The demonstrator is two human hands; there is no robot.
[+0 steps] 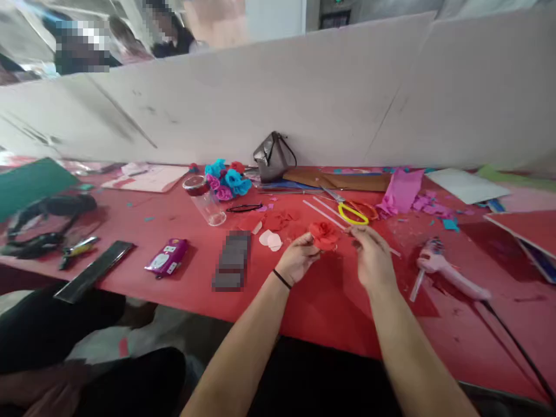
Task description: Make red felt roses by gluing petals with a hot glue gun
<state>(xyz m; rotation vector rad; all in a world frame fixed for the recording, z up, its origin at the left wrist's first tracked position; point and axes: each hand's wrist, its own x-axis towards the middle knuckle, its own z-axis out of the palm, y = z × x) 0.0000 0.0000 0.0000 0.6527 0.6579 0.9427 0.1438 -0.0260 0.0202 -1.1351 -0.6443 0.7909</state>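
Observation:
My left hand (297,256) is closed around the base of a red paper flower (324,234), holding it just above the red table (182,278). My right hand (371,255) is beside the flower on its right, fingers pinched together near its edge; what they pinch is too small to make out. A black band sits on my left wrist. Pale pink paper petals (271,239) lie on the table just left of my left hand.
Yellow-handled scissors (350,211) and white sticks (324,213) lie behind the flower. A pink glue gun (449,272) rests at right, with its cord. A clear jar (206,201), blue and pink paper flowers (228,179), a small grey bag (271,156) and paper scraps (403,194) stand farther back.

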